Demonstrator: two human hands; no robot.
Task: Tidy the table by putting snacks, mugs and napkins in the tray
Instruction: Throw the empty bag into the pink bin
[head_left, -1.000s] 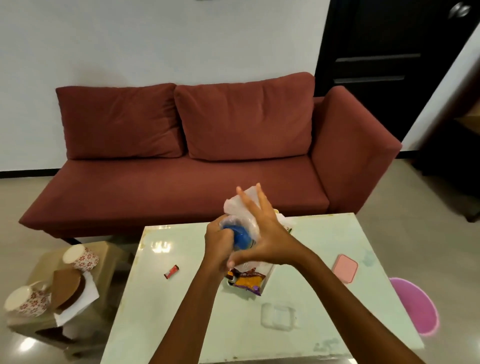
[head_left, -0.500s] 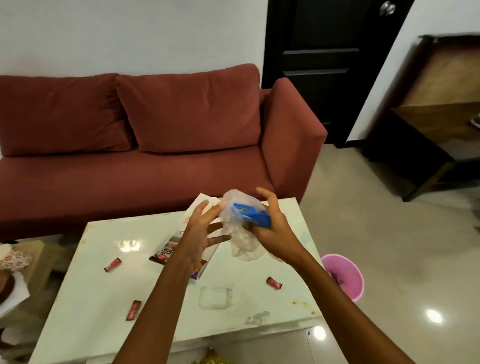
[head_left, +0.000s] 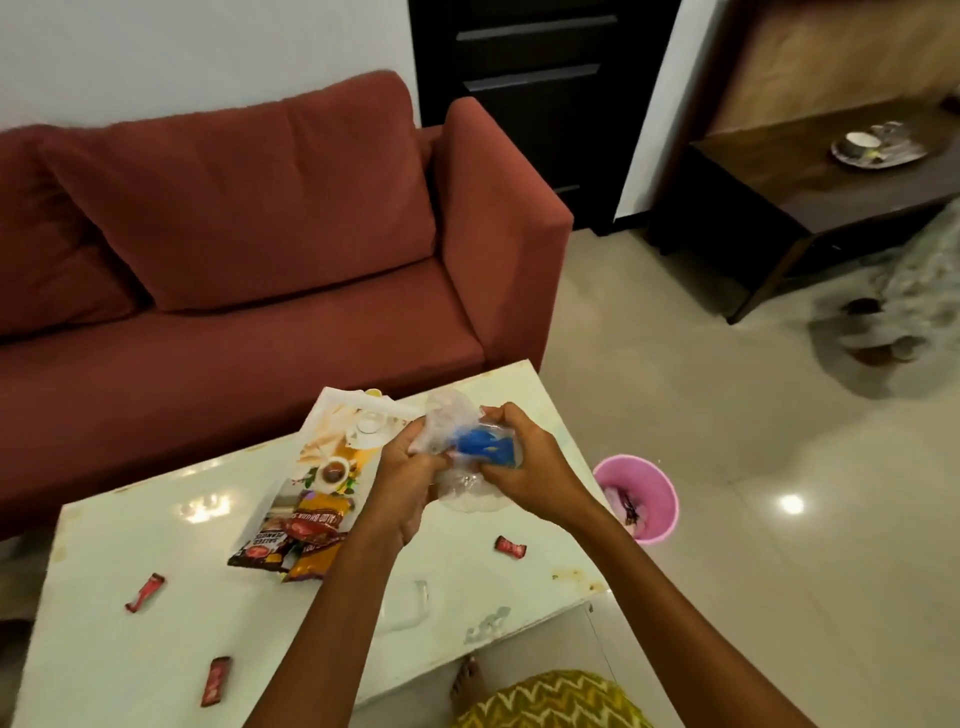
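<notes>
both hands have closed in since a moment ago: the left hand and the right hand now have their fingers clamped on a crumpled clear plastic wrapper with a blue item inside, held above the white table. it looks like waste headed for the pink bin. the snack packets and three red candies remain on the table; no tray is in view.
</notes>
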